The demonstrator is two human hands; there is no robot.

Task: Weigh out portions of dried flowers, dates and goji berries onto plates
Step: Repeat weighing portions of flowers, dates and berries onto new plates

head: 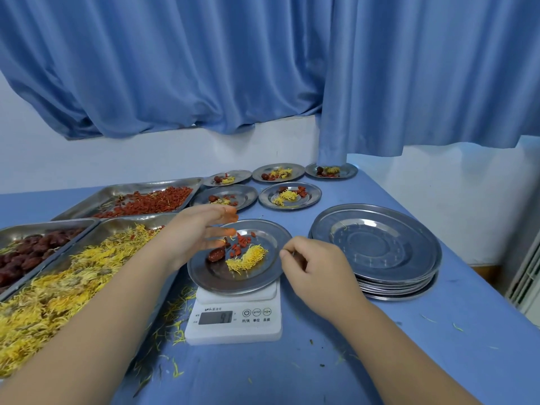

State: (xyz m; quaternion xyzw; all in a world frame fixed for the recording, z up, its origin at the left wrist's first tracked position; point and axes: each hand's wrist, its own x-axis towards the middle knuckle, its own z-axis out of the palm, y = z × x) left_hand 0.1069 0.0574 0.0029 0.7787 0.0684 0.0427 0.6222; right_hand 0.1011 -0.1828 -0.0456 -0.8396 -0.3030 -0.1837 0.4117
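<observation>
**Plate on scale, both grips at it**

Plate [214,277] is seated on the white scale [233,331], near the centre of the blue worktop [321,363]. Loaded on it: one date [216,255] at left, goji berries [241,244] scattered far-centre, a curl of dried flowers [247,258] centre-right.

Left grip [201,229] is held over the plate's far-left edge, fingers stretched out and spread, nothing clasped. The goji berries lie just right of its fingertips, and the date lies just near of them.

Right grip [314,266] is at the plate's right rim, fingers curled in, thumb against forefinger. Whether the rim is pinched cannot be told. The dried flowers lie just left of it, apart.

Scale readout is blurred.

Stack of empty plates [377,217] is set right of the scale. Goji tray [117,190], date tray [43,226] and flower tray [122,223] are lined up at left. Five filled plates [312,197] are placed far.
</observation>
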